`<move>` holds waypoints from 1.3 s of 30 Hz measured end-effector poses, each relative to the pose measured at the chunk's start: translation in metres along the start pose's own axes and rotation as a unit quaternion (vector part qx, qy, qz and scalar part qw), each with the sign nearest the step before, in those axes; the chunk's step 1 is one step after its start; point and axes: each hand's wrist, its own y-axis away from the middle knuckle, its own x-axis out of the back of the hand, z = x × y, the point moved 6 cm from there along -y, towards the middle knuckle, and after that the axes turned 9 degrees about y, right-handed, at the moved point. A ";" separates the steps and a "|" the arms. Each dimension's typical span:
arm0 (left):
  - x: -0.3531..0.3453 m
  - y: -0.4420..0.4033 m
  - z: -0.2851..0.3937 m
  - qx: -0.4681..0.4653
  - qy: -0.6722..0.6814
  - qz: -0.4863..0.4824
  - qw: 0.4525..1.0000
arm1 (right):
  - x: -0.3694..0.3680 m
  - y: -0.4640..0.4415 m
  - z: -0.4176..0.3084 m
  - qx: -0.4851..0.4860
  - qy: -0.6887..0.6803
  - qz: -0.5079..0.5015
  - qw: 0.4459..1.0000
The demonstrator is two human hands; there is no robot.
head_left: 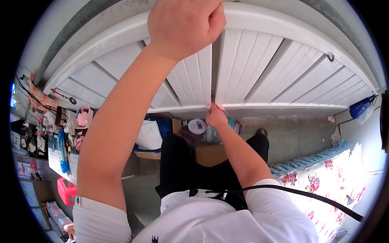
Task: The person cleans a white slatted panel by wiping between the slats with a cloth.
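My left hand (184, 28) reaches up and is closed over the curved top rail (267, 18) of a white slatted panel, which looks like a bed's headboard or footboard. Lower down, my right hand (217, 118) is closed on a small pink cloth (220, 107), most of it hidden by the fingers. It touches the panel's bottom edge, at the foot of a narrow gap between two white slatted boards (247, 65). A metal hook (330, 57) hangs on the panel's right part.
Below the panel stand an open box with white paper (149, 135), a round white lid-like item (197, 126) and a cardboard box (210, 155). A cluttered table (52, 162) and pink stool (66, 191) are left. Flowered fabric (320, 178) covers something right. A black cable (308, 195) crosses my front.
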 end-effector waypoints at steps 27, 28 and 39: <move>-0.001 -0.003 0.002 0.003 0.007 -0.002 1.000 | 0.001 0.010 -0.007 -0.022 0.065 -0.065 0.995; -0.001 -0.002 0.001 0.002 0.006 -0.013 1.000 | -0.003 0.021 -0.009 -0.028 0.048 -0.042 0.998; 0.000 0.000 0.001 -0.011 0.015 0.009 1.000 | 0.013 0.013 -0.017 -0.015 0.052 -0.058 0.997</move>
